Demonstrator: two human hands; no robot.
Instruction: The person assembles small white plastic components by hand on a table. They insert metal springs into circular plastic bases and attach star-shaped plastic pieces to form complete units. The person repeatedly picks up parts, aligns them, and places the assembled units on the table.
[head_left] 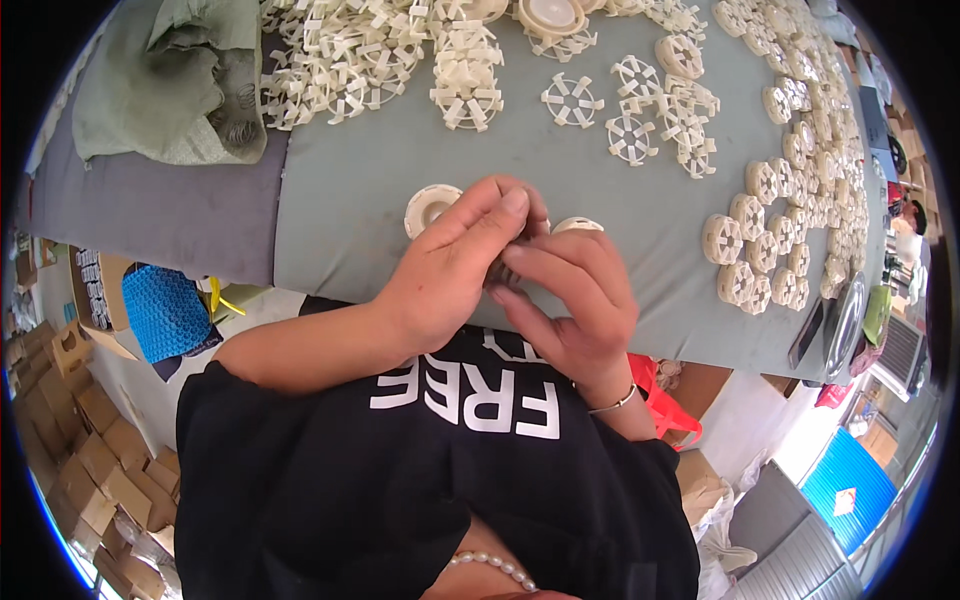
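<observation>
My left hand [455,262] and my right hand [580,285] meet above the near part of the table, fingers bent and pressed close together. Between their fingertips shows a small dark grey piece, possibly a coil; the fingers cover most of it. Just beyond my left hand lies a round cream plastic part [428,208] with a raised ring, partly hidden. Another cream round part [578,225] shows behind my right hand, mostly covered by it.
Loose cream spoked rings [345,60] are heaped at the far left, with a few single spoked rings [572,101] farther right. Many round slotted cream units [722,240] fill the right side. A green sack [165,95] lies far left beside small metal coils [240,130].
</observation>
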